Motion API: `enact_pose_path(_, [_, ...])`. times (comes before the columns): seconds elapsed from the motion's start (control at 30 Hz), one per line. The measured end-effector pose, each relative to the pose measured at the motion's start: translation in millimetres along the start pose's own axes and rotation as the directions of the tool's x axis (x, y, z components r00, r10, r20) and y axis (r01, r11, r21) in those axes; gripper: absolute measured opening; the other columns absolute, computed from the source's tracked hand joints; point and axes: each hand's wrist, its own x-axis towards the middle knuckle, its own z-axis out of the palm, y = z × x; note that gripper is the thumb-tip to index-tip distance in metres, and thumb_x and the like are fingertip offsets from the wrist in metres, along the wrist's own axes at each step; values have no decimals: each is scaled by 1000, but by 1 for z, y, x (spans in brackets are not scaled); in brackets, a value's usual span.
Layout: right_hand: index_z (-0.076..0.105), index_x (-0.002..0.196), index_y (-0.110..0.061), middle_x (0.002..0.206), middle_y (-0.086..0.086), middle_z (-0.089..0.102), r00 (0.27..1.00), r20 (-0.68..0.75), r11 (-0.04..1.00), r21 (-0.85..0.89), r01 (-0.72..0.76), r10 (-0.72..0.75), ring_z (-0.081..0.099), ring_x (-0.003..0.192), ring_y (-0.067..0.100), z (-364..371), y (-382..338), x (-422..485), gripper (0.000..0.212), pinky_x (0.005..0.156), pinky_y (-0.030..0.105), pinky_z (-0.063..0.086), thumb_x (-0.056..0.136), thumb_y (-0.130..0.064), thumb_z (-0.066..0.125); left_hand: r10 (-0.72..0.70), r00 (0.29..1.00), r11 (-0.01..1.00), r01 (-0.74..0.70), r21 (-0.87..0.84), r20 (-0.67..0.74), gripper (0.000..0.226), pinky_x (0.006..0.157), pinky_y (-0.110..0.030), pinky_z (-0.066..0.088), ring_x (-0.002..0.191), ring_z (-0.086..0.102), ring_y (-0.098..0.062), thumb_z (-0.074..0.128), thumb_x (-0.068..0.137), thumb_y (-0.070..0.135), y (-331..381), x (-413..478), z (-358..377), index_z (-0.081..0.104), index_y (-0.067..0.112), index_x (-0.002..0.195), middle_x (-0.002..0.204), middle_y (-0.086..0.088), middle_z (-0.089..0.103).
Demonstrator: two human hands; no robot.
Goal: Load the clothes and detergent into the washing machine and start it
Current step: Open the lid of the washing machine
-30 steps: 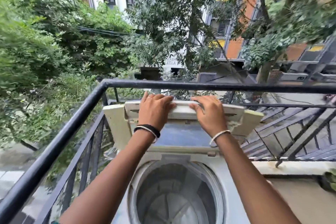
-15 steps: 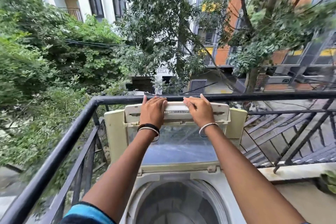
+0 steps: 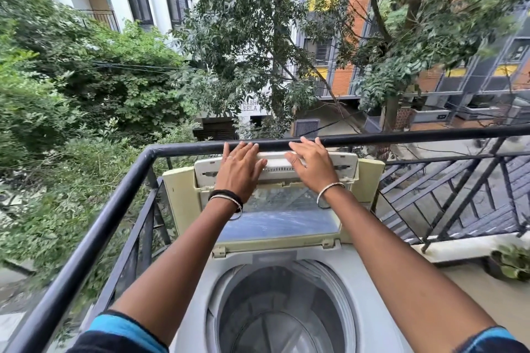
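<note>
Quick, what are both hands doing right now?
Left hand: open, straight fingers pressing the raised cream plastic washing-machine lid.
Right hand: open, flat on the same lid.

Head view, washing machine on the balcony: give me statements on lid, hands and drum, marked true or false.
1. The lid stands raised open. True.
2. The left hand and right hand lie flat on the lid's upper part. True.
3. The drum is packed with clothes. False: no clothes show in it.
4. The right hand grips a detergent bottle. False: its straight fingers hold nothing.
5. A black railing runs just behind the lid. True.
</note>
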Motion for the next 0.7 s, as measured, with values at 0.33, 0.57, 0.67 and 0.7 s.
enact_pose_path(0.33, [61,126,-7,131,11,62,979,-200,998,-38,-56,47,49,131,25,-10,-12,-39,39,118,38,23,98,-31,50,26,1000,998,-25,62,-16,56,122,-48,7,146,23,-26,37,99,45,9,-19,-7,35,13,145,154,-11,33])
enact_pose_path(0.57, [63,124,-7,129,10,63,966,-241,995,-4,-98,94,54,126,23,-12,2,-85,34,116,40,32,95,-14,47,111,991,990,-118,-81,-77,42,119,-48,20,135,40,-30,47,95,28,52,-67,14,49,10,132,138,-13,50])
enact_pose_path(0.67, [67,118,-4,123,13,66,963,-249,994,-6,-113,108,58,120,28,-18,16,-112,35,110,44,39,90,-11,48,118,989,980,-129,-148,-86,38,113,-47,34,130,47,-32,54,92,18,81,-89,31,54,7,128,135,-15,54])
enact_pose_path(0.7, [68,116,-3,121,14,67,961,-248,992,3,-128,125,59,118,28,-22,21,-123,35,110,44,39,88,-10,49,108,991,979,-120,-165,-76,37,110,-46,38,127,49,-33,55,91,17,92,-96,38,55,7,127,134,-15,54])
